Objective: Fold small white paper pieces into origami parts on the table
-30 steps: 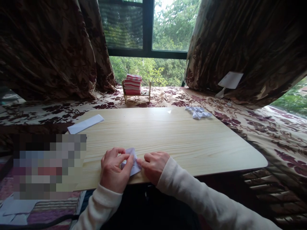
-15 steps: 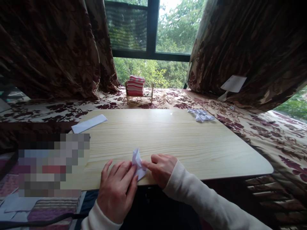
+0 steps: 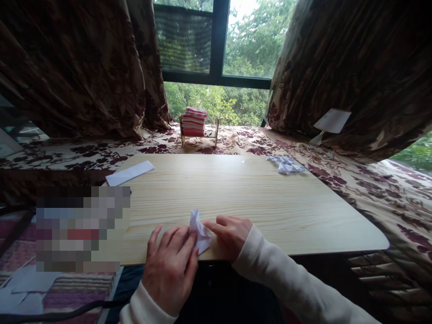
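A small folded white paper (image 3: 200,235) lies near the front edge of the wooden table (image 3: 216,193). My left hand (image 3: 172,265) rests on its left side, the thumb and fingers pressing the paper against the tabletop. At the right side of the paper, my right hand (image 3: 231,234) points with its index finger touching or nearly touching the fold; its other fingers are curled in. The paper's pointed upper end sticks up between the two hands.
Folded paper pieces (image 3: 286,165) lie at the table's back right, and a flat white paper strip (image 3: 130,173) at its back left. Beyond are a rack with red-striped cloths (image 3: 194,121) and a white lamp (image 3: 332,120). A blurred patch covers the left.
The whole view has shifted slightly, so things appear a little further right. My right index finger has moved up slightly along the paper's edge; my left hand still presses it.
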Demonstrator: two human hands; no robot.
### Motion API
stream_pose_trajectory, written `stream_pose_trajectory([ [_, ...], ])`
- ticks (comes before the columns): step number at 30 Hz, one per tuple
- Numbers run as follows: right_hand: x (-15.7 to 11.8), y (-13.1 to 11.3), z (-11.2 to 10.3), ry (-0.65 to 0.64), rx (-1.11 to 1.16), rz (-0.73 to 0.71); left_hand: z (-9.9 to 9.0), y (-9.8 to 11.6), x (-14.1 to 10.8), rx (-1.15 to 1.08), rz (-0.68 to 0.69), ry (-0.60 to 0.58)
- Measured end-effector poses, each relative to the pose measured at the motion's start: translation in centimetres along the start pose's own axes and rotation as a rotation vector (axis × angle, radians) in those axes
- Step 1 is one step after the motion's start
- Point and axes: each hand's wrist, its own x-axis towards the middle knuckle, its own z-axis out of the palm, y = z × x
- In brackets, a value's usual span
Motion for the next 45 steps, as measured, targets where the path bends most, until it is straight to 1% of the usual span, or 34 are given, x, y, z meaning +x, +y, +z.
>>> stream_pose_trajectory([
  [3,0.3,0.1,0.2,0.001,-0.065,-0.009,0.0,0.0,0.0,0.004,0.003,-0.006],
  [8,-0.3,0.1,0.5,0.105,-0.168,-0.100,-0.1,0.1,0.2,0.031,0.042,-0.001],
  [14,-0.5,-0.1,0.7,0.148,-0.179,-0.124,-0.1,0.1,0.0,0.002,0.035,0.013],
  [17,-0.4,0.1,1.0,0.181,-0.173,-0.128,-0.6,-0.5,-0.5,-0.046,0.043,0.001],
  [19,-0.4,0.3,1.2,0.195,-0.165,-0.137,-0.9,-1.0,-0.8,-0.022,0.065,0.007],
  [21,-0.5,0.3,1.3,0.193,-0.157,-0.152,-1.0,-1.4,-1.0,0.040,0.078,-0.007],
  [23,-0.6,0.3,1.0,0.170,-0.150,-0.168,-0.7,-1.4,-1.1,0.075,0.060,-0.042],
  [25,-0.6,0.2,0.6,0.133,-0.143,-0.169,-0.3,-1.3,-0.9,0.068,0.029,-0.066],
  [28,-0.6,0.0,0.2,0.089,-0.129,-0.157,0.2,-1.3,-0.6,0.075,0.039,-0.086],
  [33,-0.6,0.1,0.6,0.102,-0.123,-0.142,-0.1,-1.6,-0.6,0.096,0.068,-0.126],
  [35,-0.6,0.2,0.8,0.105,-0.122,-0.136,-0.3,-1.4,-0.7,0.068,0.066,-0.113],
  [40,-0.6,0.1,0.8,0.090,-0.115,-0.144,-0.4,-0.8,-0.6,-0.035,-0.008,-0.022],
  [42,-0.6,0.1,0.9,0.103,-0.122,-0.150,-0.7,-1.0,-0.4,-0.029,0.012,-0.019],
  [45,-0.6,0.3,1.2,0.157,-0.126,-0.167,-1.7,-1.4,-0.3,0.031,0.062,0.007],
])
